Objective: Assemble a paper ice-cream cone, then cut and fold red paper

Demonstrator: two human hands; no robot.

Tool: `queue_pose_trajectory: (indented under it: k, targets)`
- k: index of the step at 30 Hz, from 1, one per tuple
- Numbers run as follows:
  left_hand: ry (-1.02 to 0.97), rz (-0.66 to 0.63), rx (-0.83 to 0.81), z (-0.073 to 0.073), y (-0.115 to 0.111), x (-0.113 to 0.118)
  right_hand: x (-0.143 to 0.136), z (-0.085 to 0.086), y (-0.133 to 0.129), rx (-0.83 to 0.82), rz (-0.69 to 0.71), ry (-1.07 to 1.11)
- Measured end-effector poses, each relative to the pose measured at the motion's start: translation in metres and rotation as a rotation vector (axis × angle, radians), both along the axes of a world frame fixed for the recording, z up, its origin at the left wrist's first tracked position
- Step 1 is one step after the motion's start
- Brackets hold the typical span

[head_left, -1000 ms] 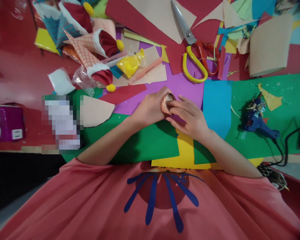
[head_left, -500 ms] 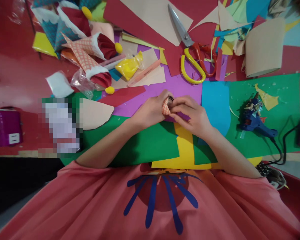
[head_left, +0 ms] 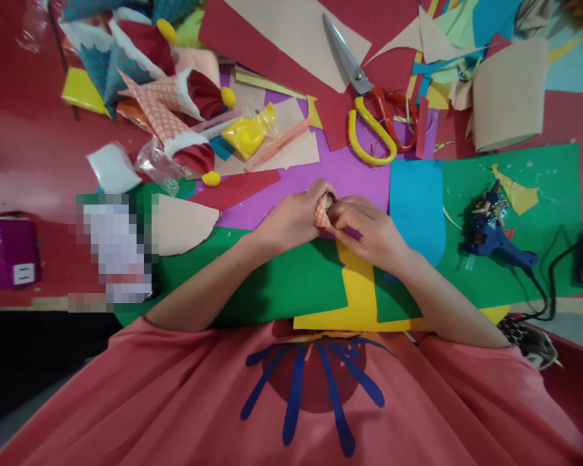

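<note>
A small paper cone (head_left: 321, 217) with an orange check pattern is between my hands, above the middle of the table. My left hand (head_left: 294, 217) is wrapped round it from the left. From the right, my right hand (head_left: 362, 226) pinches the cone's edge, with its fingers bent and close together. Something dark shows at the cone's upper opening; I cannot make out what it is. Beneath my hands lie green paper (head_left: 272, 278), purple paper (head_left: 291, 175) and yellow paper (head_left: 359, 278).
Scissors (head_left: 364, 90) with yellow and red handles lie ahead. A blue glue gun (head_left: 498, 239) rests at the right, its cord running off the edge. Finished checked paper cones (head_left: 168, 120) with white trim pile up at upper left. A beige paper roll (head_left: 510, 97) stands at upper right.
The fingers of my right hand have curled in tighter at the cone's edge. My left hand keeps its hold on the cone. The view has shifted slightly.
</note>
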State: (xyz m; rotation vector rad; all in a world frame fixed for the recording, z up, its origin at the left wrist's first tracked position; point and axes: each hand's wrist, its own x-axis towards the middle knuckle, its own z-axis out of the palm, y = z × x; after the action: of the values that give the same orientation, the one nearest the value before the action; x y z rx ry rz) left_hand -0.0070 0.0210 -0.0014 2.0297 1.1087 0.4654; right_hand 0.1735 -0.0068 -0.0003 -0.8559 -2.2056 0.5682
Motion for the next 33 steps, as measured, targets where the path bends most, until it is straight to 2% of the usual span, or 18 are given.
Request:
queue_pose_trajectory:
  k: [3,8,15,20,25,30,33]
  targets:
    - [0.091,-0.026,0.002,0.004,-0.001,0.001,-0.001,0.006,0.001,-0.011,-0.002,0.003]
    - [0.295,-0.144,0.010,0.011,-0.005,0.003,-0.002,0.017,0.001,-0.180,0.096,0.035]
    - [0.422,-0.186,0.034,0.016,-0.007,0.006,-0.003,0.012,-0.001,-0.067,0.077,-0.030]
    - [0.386,-0.172,0.070,0.016,-0.008,0.006,-0.006,0.010,-0.003,-0.091,0.044,0.041]
    - [0.292,-0.067,0.098,0.012,-0.007,0.003,-0.004,0.009,-0.007,-0.093,-0.032,0.110]
    - [0.234,-0.014,0.031,0.010,-0.003,0.001,-0.001,0.007,-0.009,-0.098,-0.040,0.057]
    - [0.214,0.021,-0.029,0.010,-0.001,0.000,0.000,0.007,-0.007,-0.163,0.002,0.044]
